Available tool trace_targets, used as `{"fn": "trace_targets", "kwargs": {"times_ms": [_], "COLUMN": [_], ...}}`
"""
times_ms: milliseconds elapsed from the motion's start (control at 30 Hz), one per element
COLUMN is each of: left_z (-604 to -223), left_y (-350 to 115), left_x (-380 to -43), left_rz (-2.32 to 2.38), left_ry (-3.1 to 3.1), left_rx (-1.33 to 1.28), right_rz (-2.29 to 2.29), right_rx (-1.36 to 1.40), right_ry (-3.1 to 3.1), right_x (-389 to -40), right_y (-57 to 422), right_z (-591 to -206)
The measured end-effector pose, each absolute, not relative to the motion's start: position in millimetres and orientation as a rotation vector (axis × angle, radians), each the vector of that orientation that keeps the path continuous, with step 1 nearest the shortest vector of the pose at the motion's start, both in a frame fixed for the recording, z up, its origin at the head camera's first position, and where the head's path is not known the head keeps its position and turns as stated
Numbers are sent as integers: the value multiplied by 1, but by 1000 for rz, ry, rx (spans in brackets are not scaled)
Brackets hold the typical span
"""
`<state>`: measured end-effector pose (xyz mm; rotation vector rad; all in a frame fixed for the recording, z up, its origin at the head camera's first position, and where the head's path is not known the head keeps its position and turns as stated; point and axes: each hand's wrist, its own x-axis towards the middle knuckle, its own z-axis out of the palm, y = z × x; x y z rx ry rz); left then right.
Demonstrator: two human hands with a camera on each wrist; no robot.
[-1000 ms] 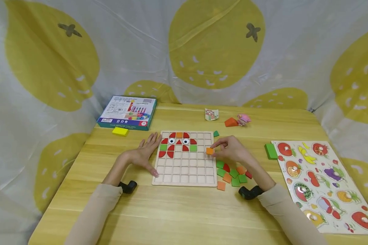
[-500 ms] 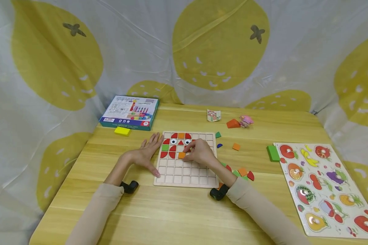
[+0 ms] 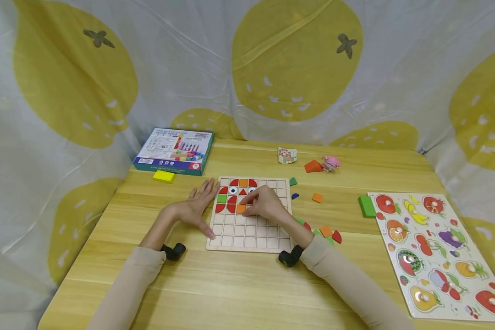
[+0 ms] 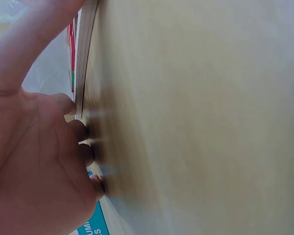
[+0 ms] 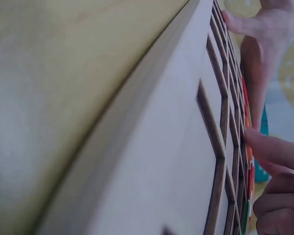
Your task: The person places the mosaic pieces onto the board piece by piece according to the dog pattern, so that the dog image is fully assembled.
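My right hand (image 3: 266,204) pinched the orange square (image 3: 241,209), no long axis, just right of a red piece (image 3: 231,208) on the board (image 3: 249,250); seated or not, couldn't tell | my left hand (image 3: 193,211) spread wide along the board's left edge, farther from the square

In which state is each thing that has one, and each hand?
Grid board: lying flat, partly filled.
Pinched orange tile: at a cell, seating unclear.
Right hand: pinching that tile.
Left hand: fingers spread, at the board's left edge.
Cardboard box: lying flat, apparently closed.
Fruit puzzle: lying flat, visible pieces apparently in place.
Printed card: lying printed side up.
Yellow block: lying flat.
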<state>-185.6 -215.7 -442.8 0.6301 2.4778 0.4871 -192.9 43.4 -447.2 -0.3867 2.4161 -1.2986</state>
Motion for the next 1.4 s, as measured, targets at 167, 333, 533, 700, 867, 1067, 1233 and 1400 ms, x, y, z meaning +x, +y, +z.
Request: {"fn": "trace_targets", "kwargs": {"times_ms": [167, 333, 533, 700, 867, 1067, 1233, 1400], "left_z": [-442, -442, -442, -440, -441, -442, -443, -442], "left_y": [-215, -216, -218, -221, -220, -219, -219, -215], "left_x": [-185, -183, -180, -179, -181, -182, -182, -183], "left_rz": [501, 500, 505, 498, 493, 508, 509, 495], "left_ry": [2478, 2474, 2477, 2481, 2485, 2473, 2468, 2471], "left_rx": [634, 627, 603, 575, 591, 589, 605, 604], "right_rz": [-1285, -1319, -1290, -1239, -1211, -1181, -1149, -1179], "right_rx": [-410, -377, -259, -216, -202, -301, -346, -273], "right_ry": [2417, 2478, 2579, 2568, 2466, 2322, 2243, 2289], "right_x": [-195, -197, -197, -204, -201, -188, -182, -186], "right_y": [53, 98, 175, 218, 234, 230, 219, 218], "right_z": [-442, -429, -424, -431, -435, -438, -445, -451]}}
